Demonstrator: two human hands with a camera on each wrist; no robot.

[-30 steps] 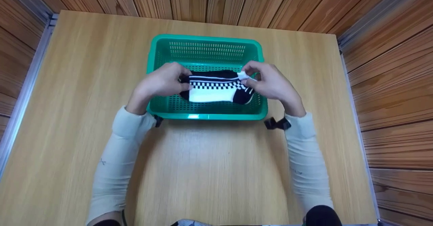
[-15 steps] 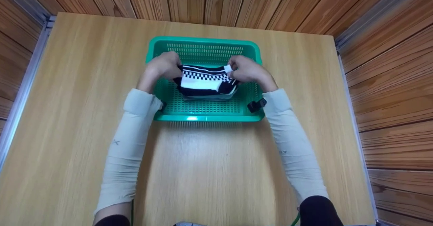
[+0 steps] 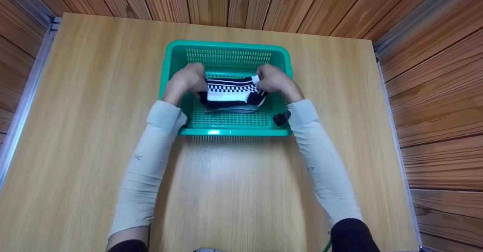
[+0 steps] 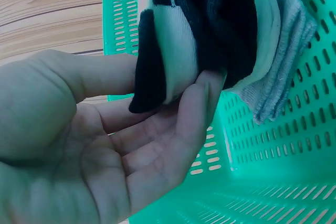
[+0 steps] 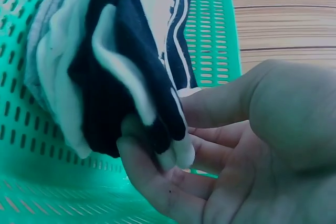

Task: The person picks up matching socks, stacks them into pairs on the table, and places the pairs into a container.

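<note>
A black-and-white sock (image 3: 227, 96) with a checkered band lies lengthwise across the green basket (image 3: 234, 132), on top of other socks. My left hand (image 3: 190, 78) pinches its left end between thumb and fingers. At the opposite end, my right hand (image 3: 274, 80) pinches the white-edged part. Beneath it, the left wrist view shows a black sock (image 4: 236, 24) and folded grey socks (image 4: 291, 51) at the bottom. From the right side, white fabric (image 5: 65, 56) shows between the black and grey layers. In the head view the left fingertips are hidden behind the hand.
The basket has slotted walls and stands on a light wooden table (image 3: 226, 188). Wood-plank walls (image 3: 241, 3) close off the back and sides. A small black wrist camera (image 3: 281, 118) hangs inside the basket's right front corner.
Both hands have carried the sock down and slightly left onto the stack in the basket. In the last half second the left hand has shifted a little right and toward the person.
</note>
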